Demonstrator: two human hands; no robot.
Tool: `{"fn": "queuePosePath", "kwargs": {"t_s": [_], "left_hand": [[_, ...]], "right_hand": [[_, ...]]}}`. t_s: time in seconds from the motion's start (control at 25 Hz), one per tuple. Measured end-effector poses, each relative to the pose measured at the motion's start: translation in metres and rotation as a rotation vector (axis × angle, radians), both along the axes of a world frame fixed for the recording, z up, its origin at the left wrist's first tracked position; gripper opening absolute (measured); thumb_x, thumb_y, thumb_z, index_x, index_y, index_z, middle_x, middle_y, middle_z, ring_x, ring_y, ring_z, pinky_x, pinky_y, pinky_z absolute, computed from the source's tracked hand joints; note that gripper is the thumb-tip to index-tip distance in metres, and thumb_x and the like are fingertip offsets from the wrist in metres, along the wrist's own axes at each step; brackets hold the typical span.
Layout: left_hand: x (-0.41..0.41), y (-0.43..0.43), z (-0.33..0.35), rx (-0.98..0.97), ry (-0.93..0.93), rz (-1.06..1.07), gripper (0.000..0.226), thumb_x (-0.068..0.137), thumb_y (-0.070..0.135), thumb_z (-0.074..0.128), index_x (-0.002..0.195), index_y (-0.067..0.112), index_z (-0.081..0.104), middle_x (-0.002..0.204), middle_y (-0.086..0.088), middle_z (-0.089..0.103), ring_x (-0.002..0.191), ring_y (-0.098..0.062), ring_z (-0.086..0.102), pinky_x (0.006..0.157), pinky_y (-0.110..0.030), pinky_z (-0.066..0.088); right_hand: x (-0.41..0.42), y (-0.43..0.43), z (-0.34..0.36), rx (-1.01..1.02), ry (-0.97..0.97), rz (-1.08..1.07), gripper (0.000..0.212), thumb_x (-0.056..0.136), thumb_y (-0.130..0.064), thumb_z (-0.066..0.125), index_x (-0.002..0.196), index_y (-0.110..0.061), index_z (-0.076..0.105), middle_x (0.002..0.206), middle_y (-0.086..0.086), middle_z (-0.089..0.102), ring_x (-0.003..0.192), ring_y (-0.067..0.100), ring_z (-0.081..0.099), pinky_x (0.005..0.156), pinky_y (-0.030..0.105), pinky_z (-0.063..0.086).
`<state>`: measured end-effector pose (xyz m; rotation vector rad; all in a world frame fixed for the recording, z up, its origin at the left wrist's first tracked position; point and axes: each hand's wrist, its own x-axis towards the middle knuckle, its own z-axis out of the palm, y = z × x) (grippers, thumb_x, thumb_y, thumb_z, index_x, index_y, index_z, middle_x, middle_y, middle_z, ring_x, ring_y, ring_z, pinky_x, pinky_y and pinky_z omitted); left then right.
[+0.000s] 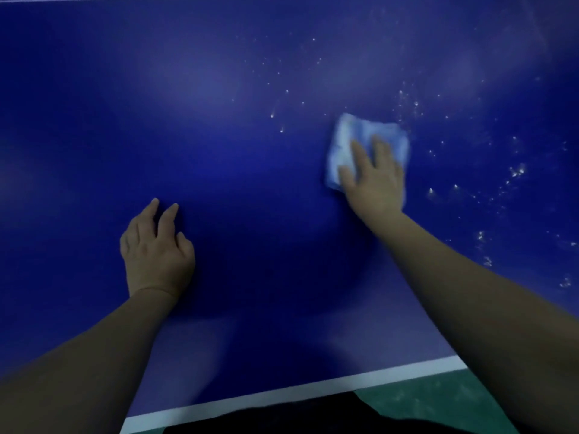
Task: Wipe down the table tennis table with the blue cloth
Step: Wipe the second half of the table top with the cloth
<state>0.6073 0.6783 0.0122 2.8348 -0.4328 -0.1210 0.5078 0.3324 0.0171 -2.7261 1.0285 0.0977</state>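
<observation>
Right hand (374,180) pressing flat, fingers straight, on folded blue cloth (360,142) mid-table. Left hand (156,249) bracing on table tennis table (250,73), fingers relaxed, holding nothing. White specks (513,172) lying right and beyond cloth; left area looking clean. Wiping seemingly partway.

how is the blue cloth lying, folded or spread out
Looks folded: the blue cloth is a squarish pad with layered edges, pressed flat under the fingers of the right hand.
</observation>
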Motion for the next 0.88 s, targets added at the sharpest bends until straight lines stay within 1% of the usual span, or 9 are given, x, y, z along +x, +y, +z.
{"fn": "queuePosePath", "kwargs": {"t_s": [0.08, 0.12, 0.24, 0.36, 0.44, 0.56, 0.68, 0.76, 0.88], "left_hand": [[0.0, 0.0, -0.001, 0.022, 0.005, 0.0, 0.051, 0.092, 0.017, 0.052, 0.142, 0.016, 0.043, 0.155, -0.01, 0.029, 0.14, -0.03, 0.026, 0.117, -0.05, 0.016], [0.0, 0.0, -0.001, 0.031, 0.009, -0.003, 0.052, 0.092, 0.017, 0.053, 0.143, 0.015, 0.043, 0.155, -0.01, 0.028, 0.14, -0.03, 0.026, 0.117, -0.05, 0.016], [0.001, 0.001, -0.001, 0.047, 0.038, 0.0, 0.054, 0.092, 0.016, 0.054, 0.144, 0.016, 0.042, 0.156, -0.008, 0.028, 0.141, -0.03, 0.025, 0.117, -0.05, 0.016], [0.003, 0.002, -0.002, 0.051, 0.063, 0.028, 0.053, 0.092, 0.021, 0.05, 0.145, 0.02, 0.041, 0.157, -0.005, 0.026, 0.142, -0.027, 0.023, 0.118, -0.049, 0.015], [0.002, 0.003, -0.002, 0.06, 0.063, 0.021, 0.054, 0.092, 0.028, 0.042, 0.145, 0.021, 0.04, 0.156, -0.004, 0.025, 0.141, -0.027, 0.023, 0.118, -0.048, 0.015], [0.002, 0.003, -0.001, 0.061, 0.064, 0.009, 0.057, 0.089, 0.032, 0.037, 0.145, 0.022, 0.04, 0.156, -0.003, 0.026, 0.14, -0.026, 0.023, 0.117, -0.046, 0.015], [0.003, 0.002, 0.002, 0.062, 0.093, 0.019, 0.053, 0.092, 0.026, 0.044, 0.145, 0.021, 0.042, 0.157, -0.004, 0.026, 0.14, -0.027, 0.024, 0.118, -0.048, 0.016], [0.003, 0.001, 0.003, 0.067, 0.114, 0.032, 0.055, 0.09, 0.027, 0.042, 0.145, 0.021, 0.042, 0.157, -0.005, 0.026, 0.14, -0.029, 0.026, 0.117, -0.048, 0.017], [0.003, 0.001, 0.003, 0.083, 0.108, 0.012, 0.057, 0.088, 0.029, 0.041, 0.144, 0.021, 0.043, 0.156, -0.005, 0.028, 0.139, -0.029, 0.027, 0.117, -0.049, 0.019]], "right_hand": [[-0.024, 0.015, -0.003, -0.01, -0.027, -0.161, 0.059, 0.098, -0.053, 0.03, 0.152, -0.032, 0.027, 0.164, 0.005, 0.01, 0.15, 0.024, 0.006, 0.119, 0.05, 0.01], [-0.028, 0.039, -0.006, -0.039, -0.042, -0.136, 0.059, 0.096, -0.052, 0.032, 0.151, -0.031, 0.031, 0.163, 0.007, 0.014, 0.15, 0.026, 0.009, 0.118, 0.051, 0.013], [0.005, 0.107, -0.014, -0.02, -0.097, 0.247, 0.06, 0.092, -0.052, 0.036, 0.148, -0.031, 0.038, 0.16, 0.008, 0.023, 0.149, 0.027, 0.017, 0.116, 0.05, 0.014], [0.089, 0.088, -0.01, 0.019, -0.074, 0.539, 0.059, 0.094, -0.053, 0.038, 0.15, -0.036, 0.03, 0.163, 0.003, 0.014, 0.15, 0.022, 0.01, 0.118, 0.045, 0.008], [0.131, 0.036, -0.007, -0.037, -0.011, 0.412, 0.059, 0.097, -0.052, 0.036, 0.152, -0.035, 0.025, 0.164, 0.005, 0.011, 0.15, 0.021, 0.008, 0.119, 0.043, 0.008], [0.123, -0.027, -0.002, 0.01, -0.023, -0.001, 0.06, 0.097, -0.052, 0.029, 0.153, -0.033, 0.023, 0.164, 0.006, 0.01, 0.15, 0.023, 0.005, 0.12, 0.048, 0.008], [0.085, 0.02, -0.006, 0.008, -0.07, -0.136, 0.06, 0.095, -0.05, 0.033, 0.152, -0.032, 0.027, 0.163, 0.007, 0.012, 0.15, 0.026, 0.007, 0.119, 0.051, 0.009], [0.09, 0.078, -0.012, -0.048, -0.086, 0.078, 0.058, 0.095, -0.048, 0.038, 0.15, -0.031, 0.031, 0.162, 0.008, 0.015, 0.15, 0.027, 0.011, 0.117, 0.051, 0.01], [0.157, 0.11, -0.012, 0.008, -0.063, 0.502, 0.058, 0.095, -0.049, 0.039, 0.151, -0.035, 0.03, 0.163, 0.003, 0.012, 0.15, 0.023, 0.008, 0.118, 0.049, 0.008]]}}
